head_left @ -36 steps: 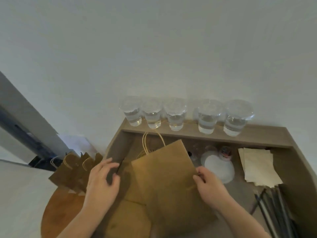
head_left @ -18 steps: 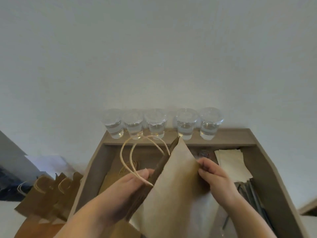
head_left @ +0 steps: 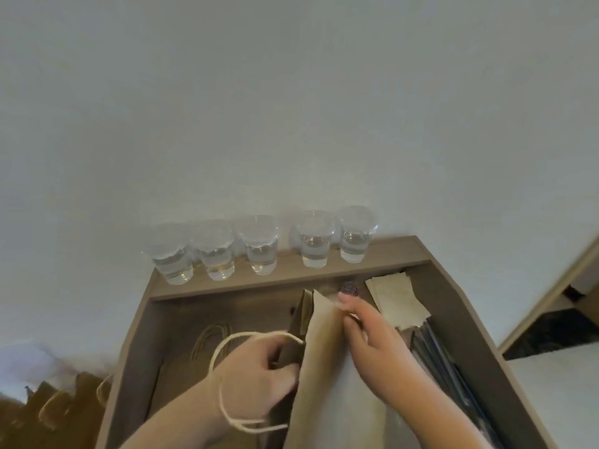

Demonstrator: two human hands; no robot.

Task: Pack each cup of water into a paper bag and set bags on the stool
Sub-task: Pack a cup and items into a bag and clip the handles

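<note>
Several clear lidded cups of water (head_left: pixel 261 246) stand in a row on the back ledge of a brown tray-like table (head_left: pixel 136 335). I hold a brown paper bag (head_left: pixel 321 348) upright over the tray. My left hand (head_left: pixel 256 380) grips its left side at the mouth, with the twine handles looped over my wrist. My right hand (head_left: pixel 372 338) pinches the bag's right top edge. The mouth of the bag is slightly parted. Several filled paper bags (head_left: pixel 58 413) stand at the lower left; the stool under them is hidden.
Flat spare paper bags (head_left: pixel 207 345) lie in the tray under my left hand. A stack of pale napkins (head_left: pixel 395 303) sits at the tray's back right, with dark straws (head_left: pixel 453 371) beside it. A white wall rises behind the cups.
The bag has gone from lying flat to upright, and both hands have pulled its top edges apart. My view has tilted up and to the right.
</note>
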